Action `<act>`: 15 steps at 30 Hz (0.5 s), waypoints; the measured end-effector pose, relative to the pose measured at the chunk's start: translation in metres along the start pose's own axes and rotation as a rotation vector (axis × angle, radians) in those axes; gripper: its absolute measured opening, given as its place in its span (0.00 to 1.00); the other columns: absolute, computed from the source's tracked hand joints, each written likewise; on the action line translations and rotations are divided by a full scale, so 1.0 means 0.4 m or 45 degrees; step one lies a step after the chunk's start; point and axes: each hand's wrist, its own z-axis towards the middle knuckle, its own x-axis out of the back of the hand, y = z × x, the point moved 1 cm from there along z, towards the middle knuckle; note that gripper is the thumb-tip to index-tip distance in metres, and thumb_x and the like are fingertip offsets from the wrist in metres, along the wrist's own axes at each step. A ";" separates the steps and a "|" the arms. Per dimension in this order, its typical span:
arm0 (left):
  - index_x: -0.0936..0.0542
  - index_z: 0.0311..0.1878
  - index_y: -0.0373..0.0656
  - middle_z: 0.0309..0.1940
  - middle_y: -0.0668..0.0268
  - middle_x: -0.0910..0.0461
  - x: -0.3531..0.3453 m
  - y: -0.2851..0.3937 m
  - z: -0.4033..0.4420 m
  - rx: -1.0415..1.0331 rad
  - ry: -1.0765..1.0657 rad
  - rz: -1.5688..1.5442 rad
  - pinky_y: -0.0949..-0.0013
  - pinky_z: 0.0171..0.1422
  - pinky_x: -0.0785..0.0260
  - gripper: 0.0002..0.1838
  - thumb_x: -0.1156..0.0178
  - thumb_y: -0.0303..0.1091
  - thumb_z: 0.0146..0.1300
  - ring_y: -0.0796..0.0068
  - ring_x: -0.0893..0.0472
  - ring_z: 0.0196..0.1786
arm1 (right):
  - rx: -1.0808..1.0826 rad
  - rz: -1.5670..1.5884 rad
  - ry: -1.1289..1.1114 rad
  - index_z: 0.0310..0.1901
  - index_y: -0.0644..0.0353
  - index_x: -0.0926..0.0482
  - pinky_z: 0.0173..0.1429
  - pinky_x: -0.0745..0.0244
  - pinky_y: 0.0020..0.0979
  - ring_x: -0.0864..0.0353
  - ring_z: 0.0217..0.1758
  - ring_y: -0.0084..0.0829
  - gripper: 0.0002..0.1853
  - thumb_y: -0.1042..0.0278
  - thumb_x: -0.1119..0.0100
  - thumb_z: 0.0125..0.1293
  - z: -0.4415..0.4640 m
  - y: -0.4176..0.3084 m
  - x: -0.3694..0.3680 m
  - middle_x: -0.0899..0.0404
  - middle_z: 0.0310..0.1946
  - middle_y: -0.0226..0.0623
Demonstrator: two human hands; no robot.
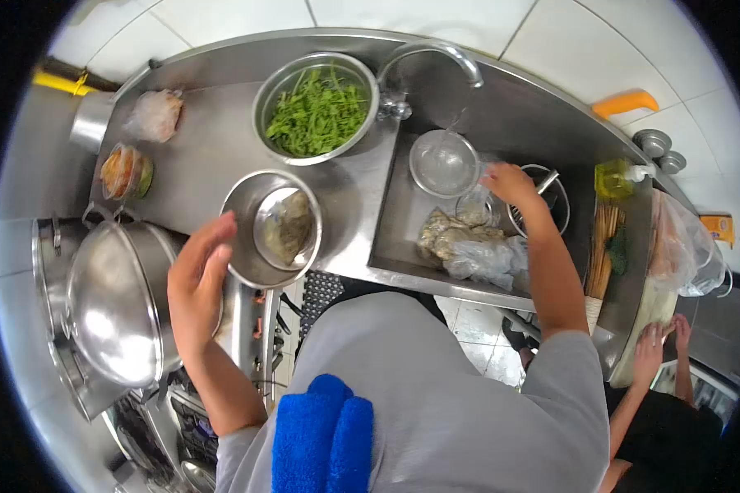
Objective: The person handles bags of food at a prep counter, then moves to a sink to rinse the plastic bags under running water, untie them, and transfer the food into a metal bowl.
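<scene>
My left hand (197, 283) is open, thumb apart from the fingers, beside the rim of a steel bowl (237, 261). Inside that bowl lies a greyish-brown lump of food (288, 228). Over the sink, the closed fingers of my right hand (511, 185) are at the right edge of a round mesh strainer (444, 163). A thin stream of water falls into the strainer from the tap (456, 59). Below it in the sink are brownish shellfish-like pieces (440, 236), a small clear container (477, 207) and a clear plastic bag (489, 261).
Leafy greens (316, 115) fill a steel bowl behind the left bowl. A lidded pot (111, 304), a food tub (126, 172) and a bagged item (156, 115) are left. Right are a metal pot (557, 209), a yellow bottle (613, 181) and another person's hands (649, 349).
</scene>
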 end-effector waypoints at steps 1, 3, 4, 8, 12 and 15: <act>0.23 0.51 0.35 0.52 0.57 0.23 -0.002 -0.001 -0.010 -0.023 -0.034 0.013 0.68 0.61 0.37 0.15 0.45 0.31 0.63 0.68 0.25 0.55 | -0.012 -0.003 0.000 0.44 0.62 0.21 0.49 0.27 0.41 0.21 0.47 0.46 0.20 0.53 0.43 0.59 0.027 -0.006 -0.004 0.20 0.41 0.50; 0.23 0.51 0.35 0.52 0.56 0.23 -0.010 0.015 -0.028 -0.008 -0.048 0.029 0.67 0.62 0.37 0.16 0.44 0.32 0.62 0.67 0.25 0.55 | -0.306 -0.044 -0.151 0.44 0.61 0.20 0.53 0.28 0.43 0.23 0.51 0.48 0.17 0.57 0.46 0.60 0.071 -0.004 -0.033 0.21 0.45 0.49; 0.23 0.50 0.35 0.52 0.55 0.23 -0.014 0.022 -0.036 0.010 -0.056 0.049 0.66 0.62 0.37 0.16 0.43 0.34 0.62 0.65 0.25 0.56 | -0.303 -0.044 -0.158 0.44 0.61 0.20 0.53 0.28 0.43 0.23 0.51 0.48 0.17 0.57 0.46 0.60 0.091 0.011 -0.077 0.21 0.45 0.49; 0.22 0.49 0.35 0.51 0.54 0.23 -0.052 0.045 -0.062 0.005 -0.085 0.026 0.63 0.62 0.37 0.19 0.41 0.40 0.60 0.61 0.25 0.57 | -0.310 -0.182 -0.311 0.48 0.64 0.23 0.55 0.28 0.46 0.24 0.54 0.51 0.17 0.64 0.51 0.61 0.144 0.062 -0.239 0.25 0.52 0.51; 0.22 0.48 0.35 0.52 0.53 0.23 -0.116 0.089 -0.082 -0.066 -0.290 0.035 0.64 0.59 0.34 0.17 0.39 0.33 0.57 0.59 0.23 0.55 | -0.290 -0.238 0.270 0.58 0.65 0.32 0.53 0.26 0.44 0.25 0.54 0.54 0.24 0.68 0.52 0.59 0.135 0.068 -0.303 0.38 0.61 0.59; 0.22 0.48 0.36 0.51 0.54 0.23 -0.183 0.111 -0.087 -0.049 -0.498 -0.166 0.65 0.57 0.32 0.16 0.38 0.30 0.56 0.59 0.23 0.54 | -0.455 0.235 0.646 0.57 0.64 0.30 0.52 0.25 0.44 0.24 0.52 0.52 0.22 0.69 0.52 0.60 0.137 0.104 -0.339 0.34 0.57 0.58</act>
